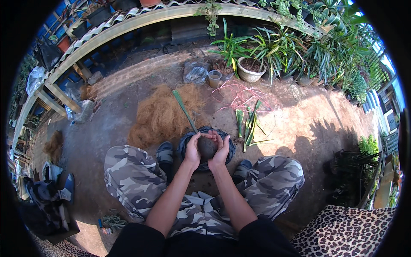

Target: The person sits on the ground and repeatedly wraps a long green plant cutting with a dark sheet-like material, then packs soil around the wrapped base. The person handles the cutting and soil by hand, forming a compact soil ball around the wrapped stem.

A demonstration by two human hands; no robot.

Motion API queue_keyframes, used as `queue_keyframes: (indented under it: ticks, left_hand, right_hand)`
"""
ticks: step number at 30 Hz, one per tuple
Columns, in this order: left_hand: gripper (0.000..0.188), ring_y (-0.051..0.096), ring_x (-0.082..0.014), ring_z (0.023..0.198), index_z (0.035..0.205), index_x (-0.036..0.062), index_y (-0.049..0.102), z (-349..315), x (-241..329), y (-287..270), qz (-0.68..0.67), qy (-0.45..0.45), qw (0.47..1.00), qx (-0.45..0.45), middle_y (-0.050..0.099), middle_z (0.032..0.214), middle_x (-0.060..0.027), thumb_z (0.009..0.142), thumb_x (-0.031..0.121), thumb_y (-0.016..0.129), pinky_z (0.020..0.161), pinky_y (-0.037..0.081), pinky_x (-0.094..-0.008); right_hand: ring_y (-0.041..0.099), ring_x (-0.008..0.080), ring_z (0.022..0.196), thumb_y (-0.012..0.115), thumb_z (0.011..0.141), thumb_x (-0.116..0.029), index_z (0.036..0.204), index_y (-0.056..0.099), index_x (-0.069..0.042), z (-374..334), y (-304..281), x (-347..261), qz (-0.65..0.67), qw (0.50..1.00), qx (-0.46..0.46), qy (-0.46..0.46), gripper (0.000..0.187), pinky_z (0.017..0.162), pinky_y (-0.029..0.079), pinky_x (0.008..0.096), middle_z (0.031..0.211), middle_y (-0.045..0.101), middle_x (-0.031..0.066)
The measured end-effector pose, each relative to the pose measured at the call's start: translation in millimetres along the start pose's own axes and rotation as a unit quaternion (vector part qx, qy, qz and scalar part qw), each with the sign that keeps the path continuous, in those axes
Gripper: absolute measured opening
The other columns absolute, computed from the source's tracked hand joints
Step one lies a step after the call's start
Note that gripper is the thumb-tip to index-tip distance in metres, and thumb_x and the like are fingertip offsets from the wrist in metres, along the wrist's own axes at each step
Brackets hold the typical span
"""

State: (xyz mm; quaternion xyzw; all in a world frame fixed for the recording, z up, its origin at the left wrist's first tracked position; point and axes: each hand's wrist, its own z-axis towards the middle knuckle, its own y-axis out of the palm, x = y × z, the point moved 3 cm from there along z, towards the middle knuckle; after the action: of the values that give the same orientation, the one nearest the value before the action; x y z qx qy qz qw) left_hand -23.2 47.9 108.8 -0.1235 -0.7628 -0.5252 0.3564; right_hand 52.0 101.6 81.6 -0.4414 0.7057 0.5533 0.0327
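Black sleeves at the lower edge lead to bare forearms, which reach out between knees spread wide in grey camouflage trousers. Between the feet, the left hand and right hand are cupped together, gripping a ball from both sides, their fingertips meeting near its far edge. The ball is rounded, dark grey-brown and dull, like packed damp soil, with its upper face showing between the palms. One long, narrow green leaf slants up and left from the fingertips; its lower end is hidden, so whether it enters the ball cannot be told. Beneath the hands spreads crumpled black plastic. Beyond lie a fluffy heap of golden-brown fibre, cut green leaves with yellowish edges, and tangled pink string. Farther off stands a whitish pot of strappy plants.
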Motion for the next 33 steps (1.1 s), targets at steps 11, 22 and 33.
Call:
queue_keyframes:
  ticks: [11, 22, 33]
  left_hand:
    - [0.032, 0.053, -0.0210, 0.122, 0.126, -0.0002, 0.055, -5.2, -1.0, 1.3, 0.032, -0.040, 0.994, -0.091, 0.057, 0.127, -0.0102, 0.095, 0.009, 0.051, 0.107, 0.039, -0.0374]
    - [0.043, 0.051, -0.0232, 0.126, 0.133, 0.0000, 0.049, -8.7, -0.8, -1.1, 0.025, -0.038, 0.996, -0.079, 0.054, 0.131, -0.0107, 0.090, 0.001, 0.053, 0.109, 0.039, -0.0405]
    - [0.041, 0.050, -0.0238, 0.126, 0.133, 0.0018, 0.048, -8.2, 1.1, -6.3, 0.003, -0.027, 0.995, -0.098, 0.054, 0.131, -0.0103, 0.092, 0.003, 0.056, 0.108, 0.039, -0.0414]
  right_hand:
    - [0.059, 0.0255, 0.114, 0.022, 0.099, -0.062, 0.122, 0.059, 0.004, 11.5, -5.5, -21.2, -0.085, 0.994, -0.068, -0.018, 0.079, 0.103, 0.043, 0.0384, 0.124, 0.062, 0.0171]
    - [0.062, 0.0220, 0.103, 0.022, 0.100, -0.062, 0.122, 0.058, 0.004, 13.2, -2.0, -17.3, -0.159, 0.982, -0.105, -0.002, 0.079, 0.099, 0.044, 0.0345, 0.109, 0.066, 0.0124]
    - [0.062, 0.0199, 0.101, 0.021, 0.101, -0.062, 0.121, 0.058, 0.002, 11.5, 3.8, -16.6, -0.199, 0.966, -0.164, 0.028, 0.077, 0.096, 0.045, 0.0323, 0.105, 0.066, 0.0100]
